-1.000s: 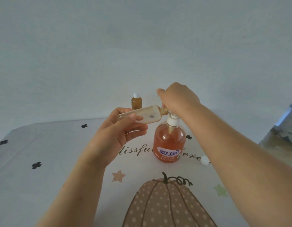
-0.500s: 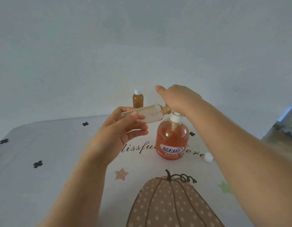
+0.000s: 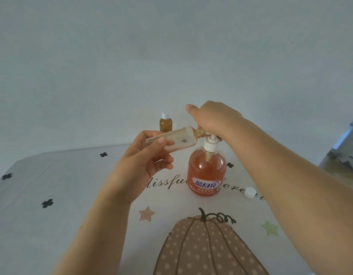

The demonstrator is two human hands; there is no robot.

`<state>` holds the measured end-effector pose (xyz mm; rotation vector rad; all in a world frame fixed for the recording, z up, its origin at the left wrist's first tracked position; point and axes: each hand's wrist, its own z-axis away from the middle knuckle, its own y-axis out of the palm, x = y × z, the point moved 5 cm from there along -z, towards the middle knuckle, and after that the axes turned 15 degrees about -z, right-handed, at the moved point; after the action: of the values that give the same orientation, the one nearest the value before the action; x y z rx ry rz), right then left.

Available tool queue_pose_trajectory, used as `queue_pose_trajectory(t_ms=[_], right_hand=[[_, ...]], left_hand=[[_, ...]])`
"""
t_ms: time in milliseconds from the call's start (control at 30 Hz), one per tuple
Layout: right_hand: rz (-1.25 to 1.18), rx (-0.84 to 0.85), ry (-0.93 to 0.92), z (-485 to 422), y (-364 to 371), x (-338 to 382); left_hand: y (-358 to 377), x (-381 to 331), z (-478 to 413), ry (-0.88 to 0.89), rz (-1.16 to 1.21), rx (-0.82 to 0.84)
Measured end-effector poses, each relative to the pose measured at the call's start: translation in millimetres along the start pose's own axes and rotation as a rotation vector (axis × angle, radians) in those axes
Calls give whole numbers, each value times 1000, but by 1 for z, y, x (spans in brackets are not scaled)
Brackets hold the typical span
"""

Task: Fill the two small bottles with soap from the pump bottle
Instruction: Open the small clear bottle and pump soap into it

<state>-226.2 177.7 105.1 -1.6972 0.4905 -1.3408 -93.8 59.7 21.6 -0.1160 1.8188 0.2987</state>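
1. Pale wall is shown behind; the pump bottle is stood on the pumpkin-print worktop.
2. The small bottle is gripped by the left hand, with its long axis near-horizontal and its neck pointed rightward at the pump head.
3. That head is covered by the cupped right hand.

Centre frame is crowded: the pump bottle stands on the table, the right hand covers its pump head and the left hand holds a small bottle tilted at the spout. The 2 forearms slant in from the lower corners, leaving a wedge of table between them. A capped brown bottle stands behind, centre left; a white cap lies right of the pump bottle. The left of the frame is open table.
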Motion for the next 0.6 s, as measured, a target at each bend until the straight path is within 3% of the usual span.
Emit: queue_pose_trajectory(t_ms=[133, 600], right_hand=[[59, 18, -13, 2, -3, 5], [-186, 6, 38, -15, 15, -16]], left_hand=[[1, -1, 0, 8, 18, 15], [-1, 5, -3, -37, -7, 13]])
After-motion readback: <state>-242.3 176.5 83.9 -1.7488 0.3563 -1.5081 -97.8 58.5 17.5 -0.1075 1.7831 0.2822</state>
